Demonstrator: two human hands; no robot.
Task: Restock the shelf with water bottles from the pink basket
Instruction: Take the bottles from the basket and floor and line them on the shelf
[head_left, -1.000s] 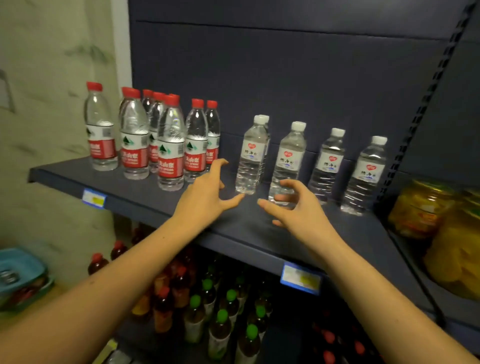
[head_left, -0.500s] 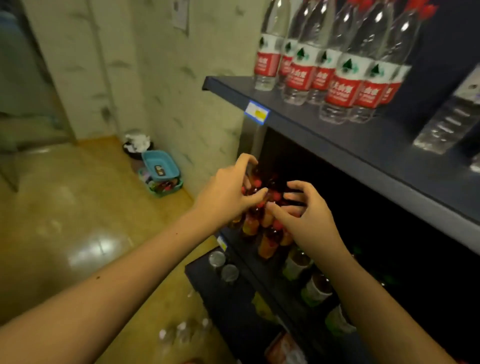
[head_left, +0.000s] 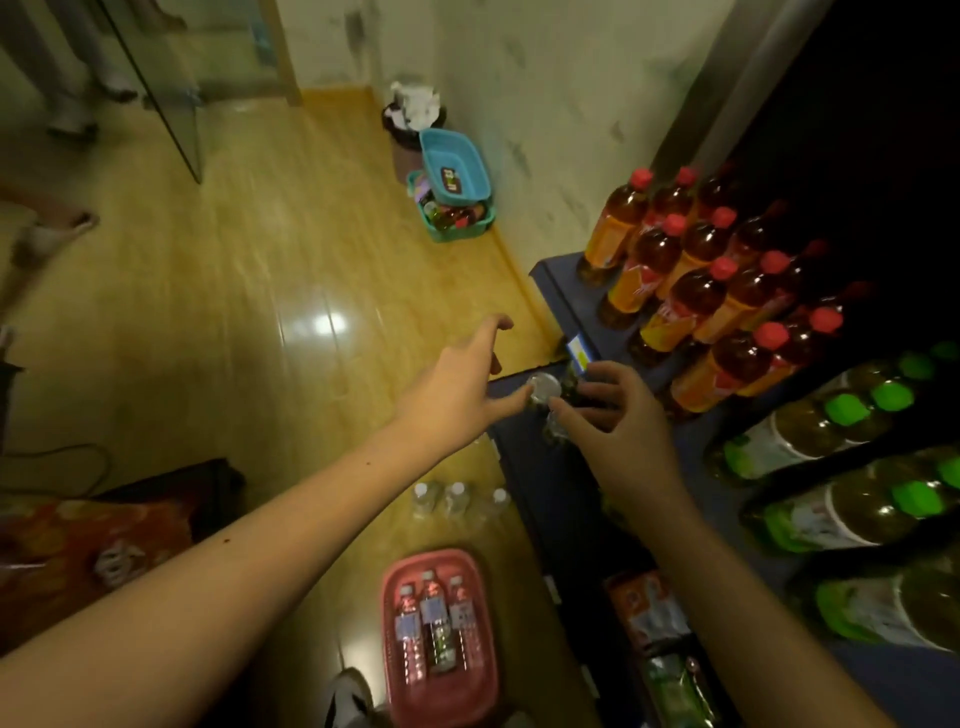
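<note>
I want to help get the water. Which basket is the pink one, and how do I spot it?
Look at the wooden floor beside the dark shelf unit. The pink basket sits at the person's feet with three water bottles lying in it. The other baskets are teal, stacked farther away against the wall.

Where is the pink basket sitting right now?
In the head view the pink basket sits on the floor at bottom centre, left of the shelf unit, with three loose water bottles just beyond it.
</note>
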